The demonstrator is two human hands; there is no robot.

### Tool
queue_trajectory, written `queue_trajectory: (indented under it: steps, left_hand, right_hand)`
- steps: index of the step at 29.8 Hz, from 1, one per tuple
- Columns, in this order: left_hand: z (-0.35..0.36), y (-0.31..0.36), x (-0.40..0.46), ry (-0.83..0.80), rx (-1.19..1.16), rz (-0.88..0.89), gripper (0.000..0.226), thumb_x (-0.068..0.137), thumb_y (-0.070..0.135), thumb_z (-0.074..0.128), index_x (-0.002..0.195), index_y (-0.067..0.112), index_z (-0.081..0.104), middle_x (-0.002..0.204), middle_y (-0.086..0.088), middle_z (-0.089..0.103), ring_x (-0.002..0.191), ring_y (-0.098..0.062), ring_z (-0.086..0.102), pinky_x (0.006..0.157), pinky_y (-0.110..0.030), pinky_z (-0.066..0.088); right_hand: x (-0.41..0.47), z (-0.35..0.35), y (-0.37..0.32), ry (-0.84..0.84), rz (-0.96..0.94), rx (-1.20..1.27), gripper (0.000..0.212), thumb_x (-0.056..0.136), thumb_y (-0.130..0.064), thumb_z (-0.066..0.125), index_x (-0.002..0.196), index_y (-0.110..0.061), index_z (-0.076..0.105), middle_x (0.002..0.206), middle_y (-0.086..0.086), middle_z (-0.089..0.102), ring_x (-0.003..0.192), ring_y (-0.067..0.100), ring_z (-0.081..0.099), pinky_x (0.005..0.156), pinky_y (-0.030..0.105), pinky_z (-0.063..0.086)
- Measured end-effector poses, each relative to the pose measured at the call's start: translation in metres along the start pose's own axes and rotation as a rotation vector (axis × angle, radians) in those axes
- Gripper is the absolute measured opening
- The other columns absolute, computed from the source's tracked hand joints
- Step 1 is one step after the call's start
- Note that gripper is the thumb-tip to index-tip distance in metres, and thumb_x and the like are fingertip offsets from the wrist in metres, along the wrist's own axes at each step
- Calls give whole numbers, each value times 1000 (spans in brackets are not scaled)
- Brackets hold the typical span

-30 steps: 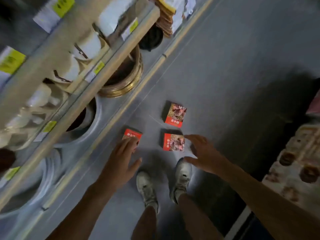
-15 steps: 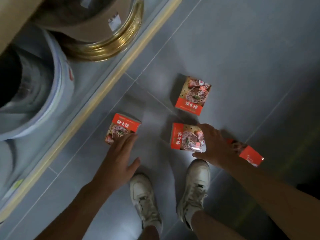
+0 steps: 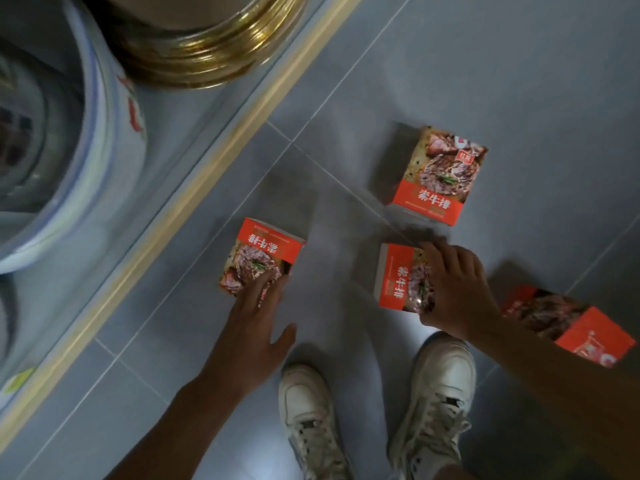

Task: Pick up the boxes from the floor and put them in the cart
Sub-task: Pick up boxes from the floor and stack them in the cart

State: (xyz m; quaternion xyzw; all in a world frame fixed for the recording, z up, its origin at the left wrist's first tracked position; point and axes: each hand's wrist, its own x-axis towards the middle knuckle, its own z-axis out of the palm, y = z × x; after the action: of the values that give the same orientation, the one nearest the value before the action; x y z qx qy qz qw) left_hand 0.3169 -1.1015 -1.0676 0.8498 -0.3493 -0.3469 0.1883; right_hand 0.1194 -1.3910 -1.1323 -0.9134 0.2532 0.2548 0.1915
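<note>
Four red boxes lie on the grey tile floor [image 3: 485,64]. Left hand [image 3: 256,327] has straight fingers resting on the left box [image 3: 263,258], grip wide, not wrapped round it. Right hand [image 3: 453,289] has its grip curled over the middle box [image 3: 398,277], pinching its far and near edges. Far box [image 3: 438,176] sits apart beyond it; another box [image 3: 571,323] lies past the right wrist. White sneakers [image 3: 440,393] below, gold-rimmed pot [image 3: 207,50] on the shelf.
</note>
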Motion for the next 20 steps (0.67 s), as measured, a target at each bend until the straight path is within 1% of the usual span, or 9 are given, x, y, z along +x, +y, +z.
queue_trajectory:
  steps: [4,7,9,11,13,14,15,17,20]
  left_hand:
    - [-7,-4,-7,-33,-19,-105,79,86,53,53,154,17,34,160,-6,28,147,-29,28,110,-50,43]
    - [-13,-8,-8,-18,-77,-222,85,83,46,63,155,16,30,163,-8,25,150,-28,21,115,-51,37]
    - [-15,-10,-5,29,-120,-303,91,83,37,76,156,14,27,162,-11,26,150,-28,20,115,-55,35]
    - [-16,-14,0,62,-133,-413,103,77,33,85,156,13,22,161,-11,24,149,-28,18,114,-55,36]
    - [-17,-17,8,104,-112,-490,119,68,40,90,157,11,16,160,-13,23,149,-29,18,115,-54,35]
    - [-17,-18,14,113,-111,-534,128,65,43,92,158,9,11,162,-14,19,150,-30,15,118,-53,31]
    - [-16,-17,21,109,-115,-582,136,63,46,92,158,8,4,164,-16,13,152,-30,10,122,-51,24]
    - [-10,-18,32,102,-88,-659,148,59,56,91,158,6,-8,167,-15,-2,155,-30,-1,125,-44,10]
    - [8,-28,42,98,21,-690,156,54,67,88,157,5,-10,167,-17,-4,155,-32,-3,124,-42,4]
  right_hand:
    - [-9,-13,-6,-8,6,-1,133,33,-47,95,146,-9,36,140,20,48,122,45,48,103,61,40]
    - [-18,-33,-17,48,-19,46,131,31,-42,97,143,-6,39,136,21,50,120,45,48,100,63,42]
    - [-23,-48,-26,88,-46,76,127,32,-40,96,141,-3,42,133,22,52,118,44,48,98,62,43]
    - [-24,-63,-38,119,-85,112,122,35,-41,92,141,-2,44,131,21,54,118,42,49,100,58,42]
    - [-23,-73,-50,155,-106,149,121,34,-36,95,139,-1,46,128,20,56,117,37,48,98,56,44]
    - [-22,-77,-56,168,-107,167,120,34,-34,97,138,-1,46,127,20,56,116,36,47,97,55,45]
    - [-19,-79,-61,176,-101,190,120,35,-36,96,139,-2,46,127,20,56,117,37,48,98,54,44]
    - [-15,-80,-66,178,-98,244,119,40,-48,88,142,-6,43,131,17,54,121,39,50,101,54,42]
    - [-9,-75,-74,168,-74,309,120,45,-69,67,145,-9,40,136,15,52,125,39,48,102,58,41]
